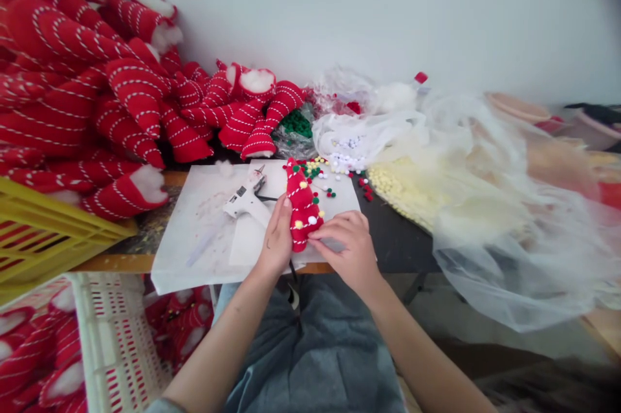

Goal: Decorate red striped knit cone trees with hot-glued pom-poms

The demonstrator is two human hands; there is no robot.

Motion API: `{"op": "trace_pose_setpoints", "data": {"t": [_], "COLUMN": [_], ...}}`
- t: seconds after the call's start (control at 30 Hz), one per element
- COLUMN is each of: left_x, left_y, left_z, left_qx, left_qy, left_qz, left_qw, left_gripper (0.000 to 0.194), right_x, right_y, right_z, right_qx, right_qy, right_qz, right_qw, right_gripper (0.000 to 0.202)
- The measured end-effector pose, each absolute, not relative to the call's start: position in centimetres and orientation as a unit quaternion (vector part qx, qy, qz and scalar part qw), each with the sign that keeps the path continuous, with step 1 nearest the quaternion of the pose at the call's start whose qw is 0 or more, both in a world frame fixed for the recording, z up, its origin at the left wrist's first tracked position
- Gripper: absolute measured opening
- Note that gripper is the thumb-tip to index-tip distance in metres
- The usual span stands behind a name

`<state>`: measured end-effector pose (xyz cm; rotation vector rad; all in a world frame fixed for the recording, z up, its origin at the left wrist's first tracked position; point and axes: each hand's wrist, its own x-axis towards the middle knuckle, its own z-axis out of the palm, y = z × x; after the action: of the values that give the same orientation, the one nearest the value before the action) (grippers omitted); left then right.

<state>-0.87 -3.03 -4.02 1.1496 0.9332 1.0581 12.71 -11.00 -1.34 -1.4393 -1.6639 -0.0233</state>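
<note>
Red striped stuffed cone [297, 200], tip up, in hands at table [395, 251] front edge.
Prob. light, soft; grip body, clear of pom-poms [312, 221]. L hand [277, 238] curled round left side; R hand [347, 243] near-pinched at lower right, contents unclear. Glue gun [248, 200] & loose pom-poms [331, 193] crowd nearby.

Cone [301, 206] is red w/ wht dashes; glue gun [246, 204] mostly wht.
</note>
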Motion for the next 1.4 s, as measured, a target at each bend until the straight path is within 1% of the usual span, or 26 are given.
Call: {"op": "trace_pose_setpoints", "data": {"t": [0.17, 0.23, 0.33, 0.4, 0.5, 0.7, 0.97, 1.17, 1.4], "left_x": [-0.8, -0.9, -0.9, -0.8, -0.7, -0.6, -0.6, -0.7, -0.9], "left_y": [-3.0, -3.0, -2.8, -2.9, -3.0, -3.1, -3.1, -3.2, -3.1], "left_z": [-4.0, -4.3, -4.5, -4.2, -3.4, -3.1, -3.0, -2.9, -3.2], "left_qx": [0.498, 0.494, 0.471, 0.471, 0.500, 0.506, 0.535, 0.527, 0.527], "left_qy": [0.421, 0.422, 0.417, 0.402, 0.376, 0.357, 0.358, 0.357, 0.337], "left_qz": [0.460, 0.463, 0.462, 0.458, 0.459, 0.464, 0.471, 0.456, 0.437], "left_qw": [0.602, 0.603, 0.625, 0.637, 0.631, 0.633, 0.604, 0.622, 0.646], "left_gripper": [0.059, 0.060, 0.062, 0.061, 0.055, 0.057, 0.058, 0.059, 0.061], "right_x": [11.9, 12.1, 13.2, 14.2, 15.0, 14.9, 14.9, 14.2, 13.5], "right_y": [-10.4, -10.7, -11.8, -12.4, -12.2, -9.3, -8.6, -8.1, -7.5], "right_z": [-2.2, -2.0, -1.1, -0.4, 0.4, 0.5, -0.1, -0.2, -0.2], "right_qx": [-0.585, -0.577, -0.565, -0.573, -0.605, -0.627, -0.625, -0.627, -0.618], "right_qy": [-0.670, -0.669, -0.664, -0.626, -0.560, -0.528, -0.529, -0.523, -0.532], "right_qz": [-0.076, -0.080, -0.016, 0.029, 0.041, 0.095, 0.120, 0.143, 0.134], "right_qw": [0.451, 0.461, 0.490, 0.529, 0.565, 0.565, 0.561, 0.559, 0.563], "right_gripper": [0.011, 0.010, 0.007, 0.010, 0.012, 0.014, 0.012, 0.012, 0.012]}}
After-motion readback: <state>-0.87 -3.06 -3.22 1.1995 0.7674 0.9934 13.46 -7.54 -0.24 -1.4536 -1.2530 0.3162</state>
